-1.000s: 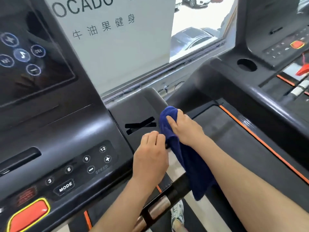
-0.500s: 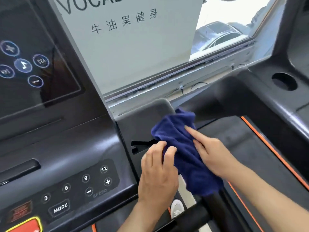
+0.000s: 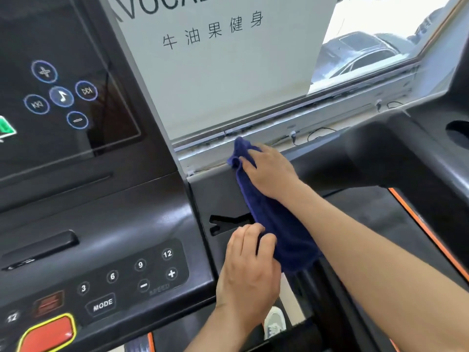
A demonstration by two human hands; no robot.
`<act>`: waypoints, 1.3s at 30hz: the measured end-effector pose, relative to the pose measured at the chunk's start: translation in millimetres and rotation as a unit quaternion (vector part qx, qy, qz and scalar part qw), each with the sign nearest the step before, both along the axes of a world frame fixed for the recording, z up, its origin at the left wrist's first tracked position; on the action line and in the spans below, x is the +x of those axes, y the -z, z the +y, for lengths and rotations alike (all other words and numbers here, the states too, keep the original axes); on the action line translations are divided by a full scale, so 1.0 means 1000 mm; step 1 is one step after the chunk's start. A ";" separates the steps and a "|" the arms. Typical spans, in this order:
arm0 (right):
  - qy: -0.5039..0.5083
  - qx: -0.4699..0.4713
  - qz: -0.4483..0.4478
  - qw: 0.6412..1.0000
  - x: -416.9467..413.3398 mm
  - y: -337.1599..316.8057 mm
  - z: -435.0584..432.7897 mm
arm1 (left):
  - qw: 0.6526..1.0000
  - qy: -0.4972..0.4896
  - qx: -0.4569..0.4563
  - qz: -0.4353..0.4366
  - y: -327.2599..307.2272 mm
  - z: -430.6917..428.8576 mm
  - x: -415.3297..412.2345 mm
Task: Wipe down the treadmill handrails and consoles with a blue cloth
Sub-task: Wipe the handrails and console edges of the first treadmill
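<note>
The blue cloth (image 3: 274, 219) lies stretched over the dark side panel (image 3: 215, 191) to the right of the treadmill console (image 3: 101, 237). My right hand (image 3: 271, 171) presses the cloth's far end flat against the panel's top edge. My left hand (image 3: 248, 270) pinches the cloth's near end beside a slot in the panel (image 3: 225, 223). The console has a dark touchscreen (image 3: 58, 97), speed buttons (image 3: 142, 270) and a red stop button (image 3: 48, 334).
A second treadmill's black handrail and cup holder (image 3: 459, 130) stand at the right. An orange-edged belt deck (image 3: 418, 224) runs below it. A window with a white sign (image 3: 215, 59) is straight ahead. My shoe (image 3: 274, 323) shows at the bottom.
My right hand has slid the cloth's far end away from me, up to the panel's top edge. The cloth is now stretched long. My left hand stays at its near end.
</note>
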State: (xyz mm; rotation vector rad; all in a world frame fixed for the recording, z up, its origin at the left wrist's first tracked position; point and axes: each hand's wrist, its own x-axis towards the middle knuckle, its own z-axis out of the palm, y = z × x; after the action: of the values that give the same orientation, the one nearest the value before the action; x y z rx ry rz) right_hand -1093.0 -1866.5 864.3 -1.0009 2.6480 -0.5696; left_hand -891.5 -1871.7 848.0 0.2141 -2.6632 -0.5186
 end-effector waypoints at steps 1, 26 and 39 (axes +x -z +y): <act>-0.056 0.003 0.042 0.998 0.013 0.004 0.018 | 1.000 0.007 0.002 0.003 -0.002 -0.001 0.001; -0.175 0.059 0.139 0.973 0.085 -0.009 -0.018 | 0.988 -0.092 -0.093 -0.081 -0.008 -0.059 0.043; 0.028 0.150 0.062 0.986 -0.014 -0.006 -0.034 | 0.986 -0.077 -0.087 -0.120 -0.012 -0.060 0.045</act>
State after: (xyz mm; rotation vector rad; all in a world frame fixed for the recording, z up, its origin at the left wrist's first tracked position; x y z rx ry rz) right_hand -1107.3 -1900.2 870.6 -0.8985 2.7672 -0.1126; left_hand -846.8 -1931.6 860.2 0.4519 -2.8748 -0.2218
